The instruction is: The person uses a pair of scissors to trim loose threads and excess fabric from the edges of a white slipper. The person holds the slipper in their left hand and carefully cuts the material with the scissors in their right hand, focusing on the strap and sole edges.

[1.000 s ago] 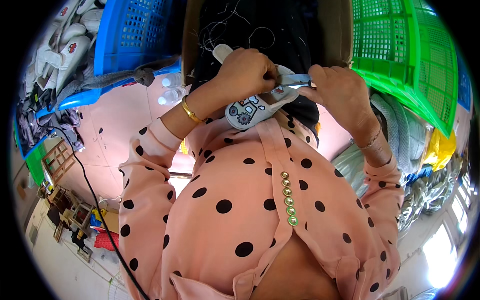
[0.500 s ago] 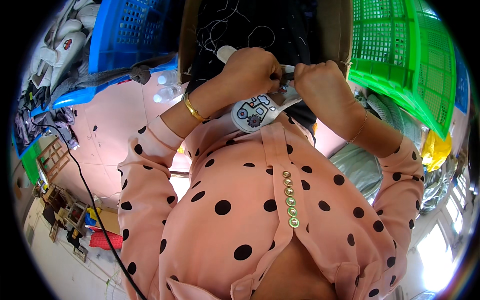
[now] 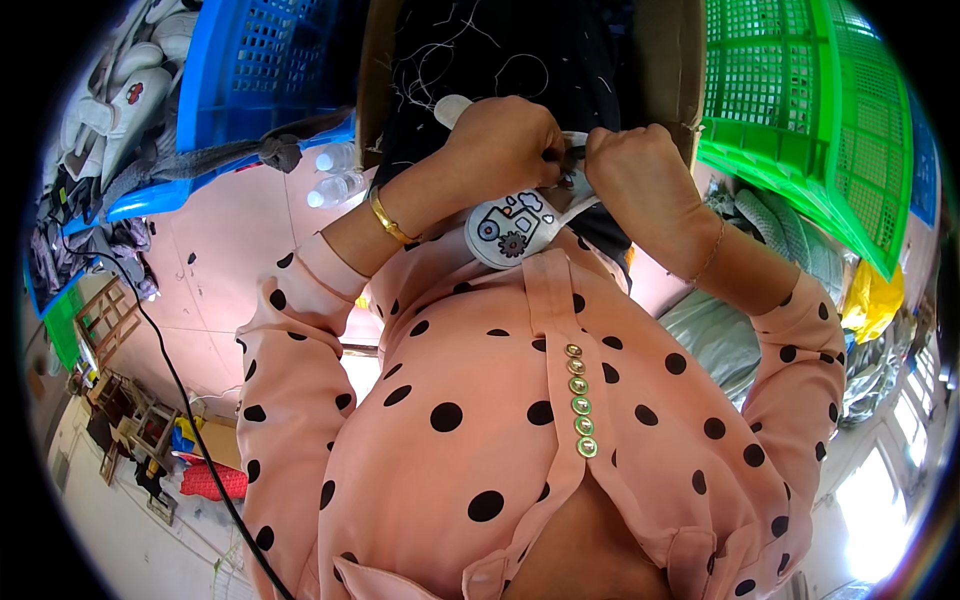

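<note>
A white shoe upper (image 3: 497, 234) hangs between my hands over my lap, its rounded end toward my body. Blue and dark cartoon patterns with a gear shape mark that end. My left hand (image 3: 505, 143) is closed on the shoe upper's far left part, the fingers curled inward. My right hand (image 3: 643, 175) is closed at its right edge, close beside the left. A thin pale strip runs between the two hands. Past my left knuckles a rounded white tab (image 3: 452, 109) sticks out. My fingertips are mostly hidden, so whether they also hold something small cannot be made out.
Beyond my hands, dark cloth with loose white threads lies between cardboard box sides (image 3: 686, 75). A blue crate (image 3: 262, 75) stands left, a green crate (image 3: 775, 90) right. White and grey shoe pieces (image 3: 135, 105) pile at far left. Clear plastic bottles (image 3: 335, 188) lie near my left wrist.
The patterned end of the shoe upper has shifted slightly right and toward me. My right hand has moved slightly left; both hands keep their hold.
</note>
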A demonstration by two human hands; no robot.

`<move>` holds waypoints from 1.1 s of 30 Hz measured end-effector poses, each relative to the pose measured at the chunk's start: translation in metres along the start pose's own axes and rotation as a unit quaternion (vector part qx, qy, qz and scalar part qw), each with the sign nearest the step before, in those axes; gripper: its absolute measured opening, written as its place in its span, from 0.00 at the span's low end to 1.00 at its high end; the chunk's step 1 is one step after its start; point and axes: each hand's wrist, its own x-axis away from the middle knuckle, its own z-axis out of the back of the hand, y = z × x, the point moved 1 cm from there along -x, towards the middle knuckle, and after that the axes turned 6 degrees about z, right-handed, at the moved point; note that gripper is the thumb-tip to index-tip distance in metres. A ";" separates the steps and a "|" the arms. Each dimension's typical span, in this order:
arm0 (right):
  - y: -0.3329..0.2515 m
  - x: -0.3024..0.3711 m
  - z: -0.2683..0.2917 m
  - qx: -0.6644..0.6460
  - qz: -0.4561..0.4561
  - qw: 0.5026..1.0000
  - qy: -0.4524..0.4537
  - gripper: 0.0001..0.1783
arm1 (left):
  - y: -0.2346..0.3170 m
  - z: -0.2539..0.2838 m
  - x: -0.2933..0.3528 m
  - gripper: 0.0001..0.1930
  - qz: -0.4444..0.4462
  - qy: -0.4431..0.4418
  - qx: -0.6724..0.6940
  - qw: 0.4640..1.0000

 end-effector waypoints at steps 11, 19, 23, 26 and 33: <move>0.003 0.001 -0.002 -0.020 0.005 0.999 0.029 0.03 | 0.002 0.000 0.000 0.07 0.008 -0.003 0.005 1.000; 0.002 0.001 0.000 -0.017 0.011 1.000 0.011 0.02 | 0.005 0.003 0.001 0.07 0.021 -0.011 0.007 1.000; 0.002 -0.002 0.000 -0.006 0.012 1.000 -0.005 0.02 | 0.003 0.002 0.000 0.07 0.014 -0.005 0.008 1.000; 0.001 -0.002 0.000 0.008 0.017 1.000 -0.019 0.02 | 0.005 0.002 0.000 0.07 0.009 -0.004 0.001 1.000; 0.004 0.003 0.004 -0.020 0.033 0.999 0.010 0.03 | 0.000 -0.002 0.003 0.08 -0.014 0.000 0.005 1.000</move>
